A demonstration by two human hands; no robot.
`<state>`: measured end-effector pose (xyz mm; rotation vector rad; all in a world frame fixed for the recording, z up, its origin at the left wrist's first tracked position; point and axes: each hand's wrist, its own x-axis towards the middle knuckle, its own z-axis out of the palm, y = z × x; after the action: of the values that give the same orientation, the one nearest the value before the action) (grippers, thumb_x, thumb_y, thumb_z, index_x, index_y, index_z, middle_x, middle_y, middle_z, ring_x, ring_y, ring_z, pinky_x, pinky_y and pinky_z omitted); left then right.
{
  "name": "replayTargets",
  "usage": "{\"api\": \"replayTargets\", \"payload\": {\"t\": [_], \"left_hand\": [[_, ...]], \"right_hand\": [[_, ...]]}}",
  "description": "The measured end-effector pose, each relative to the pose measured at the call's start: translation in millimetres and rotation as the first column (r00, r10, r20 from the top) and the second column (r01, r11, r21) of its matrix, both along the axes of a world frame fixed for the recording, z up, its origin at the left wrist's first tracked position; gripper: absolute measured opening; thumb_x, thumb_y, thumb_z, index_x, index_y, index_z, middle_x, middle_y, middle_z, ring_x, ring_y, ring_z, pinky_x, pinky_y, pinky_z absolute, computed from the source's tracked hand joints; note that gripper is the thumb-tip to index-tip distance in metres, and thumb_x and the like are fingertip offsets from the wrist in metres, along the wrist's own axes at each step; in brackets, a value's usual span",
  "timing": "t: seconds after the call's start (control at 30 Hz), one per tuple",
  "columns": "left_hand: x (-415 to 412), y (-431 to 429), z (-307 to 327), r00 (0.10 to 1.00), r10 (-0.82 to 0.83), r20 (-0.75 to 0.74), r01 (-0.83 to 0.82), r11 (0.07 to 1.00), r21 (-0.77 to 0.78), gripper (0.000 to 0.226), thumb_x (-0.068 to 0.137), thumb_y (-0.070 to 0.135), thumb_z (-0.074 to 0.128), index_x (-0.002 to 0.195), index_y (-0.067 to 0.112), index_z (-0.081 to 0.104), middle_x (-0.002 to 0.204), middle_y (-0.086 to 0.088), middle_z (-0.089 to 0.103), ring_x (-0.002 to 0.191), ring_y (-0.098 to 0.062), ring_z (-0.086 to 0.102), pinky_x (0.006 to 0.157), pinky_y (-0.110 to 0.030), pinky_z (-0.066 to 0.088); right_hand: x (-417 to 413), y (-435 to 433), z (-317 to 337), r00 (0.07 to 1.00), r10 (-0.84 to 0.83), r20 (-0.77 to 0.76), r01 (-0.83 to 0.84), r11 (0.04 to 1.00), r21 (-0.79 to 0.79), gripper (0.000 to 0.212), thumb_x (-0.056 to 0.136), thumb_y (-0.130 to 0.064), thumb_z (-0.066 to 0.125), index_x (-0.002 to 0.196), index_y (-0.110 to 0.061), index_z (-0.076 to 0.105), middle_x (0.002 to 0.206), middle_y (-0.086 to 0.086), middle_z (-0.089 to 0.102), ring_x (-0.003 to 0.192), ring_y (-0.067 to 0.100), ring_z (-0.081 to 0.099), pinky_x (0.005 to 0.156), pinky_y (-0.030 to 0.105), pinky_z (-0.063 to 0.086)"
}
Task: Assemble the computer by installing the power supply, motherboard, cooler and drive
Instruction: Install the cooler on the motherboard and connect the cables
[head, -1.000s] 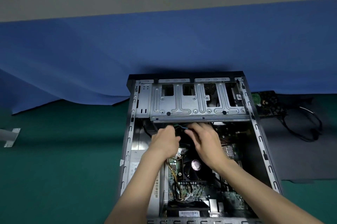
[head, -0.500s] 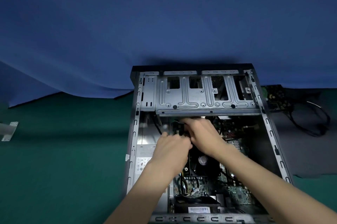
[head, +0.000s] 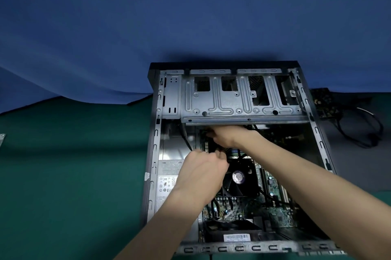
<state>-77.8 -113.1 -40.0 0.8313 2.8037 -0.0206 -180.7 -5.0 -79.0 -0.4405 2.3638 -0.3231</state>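
- Green mat (head: 74, 175) covering the table, with a blue cloth (head: 105, 37) hung behind it.
- Computer case (head: 152, 154), lying open on the mat; the power supply (head: 169, 179) sits along its left wall.
- Left hand (head: 202, 173), over the power supply's right edge, fingers curled; whether they pinch anything cannot be told.
- Right hand (head: 229, 137), just under the drive cage (head: 241, 101), fingers curled and partly hidden; the grip cannot be told.
- Cooler (head: 238, 177), fan uppermost, seated on the motherboard (head: 275, 215) between the two forearms.
- Loose black cables (head: 364, 133) on the table, right of the case.
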Motion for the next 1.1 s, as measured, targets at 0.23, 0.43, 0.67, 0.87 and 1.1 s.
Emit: {"api": "replayTargets", "payload": {"t": [0.23, 0.43, 0.67, 0.87, 1.1], "left_hand": [[-1.1, -0.6, -8.0, 0.999, -0.012, -0.048, 0.015, 0.999, 0.049, 0.028, 0.092, 0.027, 0.053, 0.117, 0.017, 0.062, 0.107, 0.001, 0.071, 0.077, -0.02, 0.069, 0.066, -0.03, 0.046], [-0.8, -2.4, -12.2, 0.999, -0.009, -0.054, 0.012, 0.999, 0.043, 0.032, 0.094, 0.026, 0.051, 0.123, 0.014, 0.059, 0.109, -0.001, 0.071, 0.08, -0.022, 0.069, 0.068, -0.031, 0.046], [-0.4, -2.0, -9.4, 0.999, -0.005, -0.044, 0.008, 0.998, 0.055, 0.028, 0.094, 0.027, 0.05, 0.117, 0.016, 0.062, 0.101, 0.001, 0.072, 0.076, -0.021, 0.068, 0.065, -0.031, 0.045], [-0.6, -0.7, -4.0, 0.999, 0.001, -0.048, 0.001, 0.999, 0.036, 0.021, 0.094, 0.026, 0.049, 0.107, 0.018, 0.063, 0.091, 0.003, 0.07, 0.071, -0.021, 0.066, 0.06, -0.03, 0.035], [-0.1, -0.5, 1.7, 0.999, 0.024, -0.031, -0.022, 0.999, 0.042, 0.012, 0.091, 0.025, 0.053, 0.091, 0.02, 0.063, 0.072, 0.004, 0.065, 0.059, -0.02, 0.061, 0.053, -0.027, 0.031]], "right_hand": [[-6.0, -3.0, -1.5, 0.988, -0.156, 0.013, 0.157, 0.977, -0.145, 0.03, 0.1, -0.021, 0.046, 0.127, -0.01, 0.053, 0.094, 0.003, 0.06, 0.066, 0.008, 0.044, 0.063, 0.012, 0.038], [-6.4, -7.5, -8.5, 0.993, -0.116, -0.028, 0.111, 0.982, -0.151, 0.036, 0.101, -0.032, 0.046, 0.131, -0.014, 0.052, 0.135, 0.007, 0.053, 0.112, 0.02, 0.049, 0.094, 0.028, 0.034], [3.5, 7.7, -17.1, 0.995, -0.097, -0.029, 0.095, 0.991, -0.091, 0.032, 0.099, -0.031, 0.049, 0.128, -0.018, 0.053, 0.131, 0.004, 0.058, 0.116, 0.026, 0.054, 0.101, 0.037, 0.042], [4.8, 7.0, -17.2, 0.993, -0.021, -0.12, 0.014, 0.998, -0.059, 0.026, 0.1, -0.031, 0.046, 0.118, -0.014, 0.052, 0.12, 0.01, 0.058, 0.108, 0.03, 0.053, 0.084, 0.03, 0.038], [4.6, 4.0, -19.1, 0.994, -0.018, -0.111, 0.008, 0.996, -0.088, 0.026, 0.099, -0.028, 0.05, 0.122, -0.016, 0.054, 0.121, 0.009, 0.059, 0.104, 0.029, 0.055, 0.089, 0.036, 0.045]]}}
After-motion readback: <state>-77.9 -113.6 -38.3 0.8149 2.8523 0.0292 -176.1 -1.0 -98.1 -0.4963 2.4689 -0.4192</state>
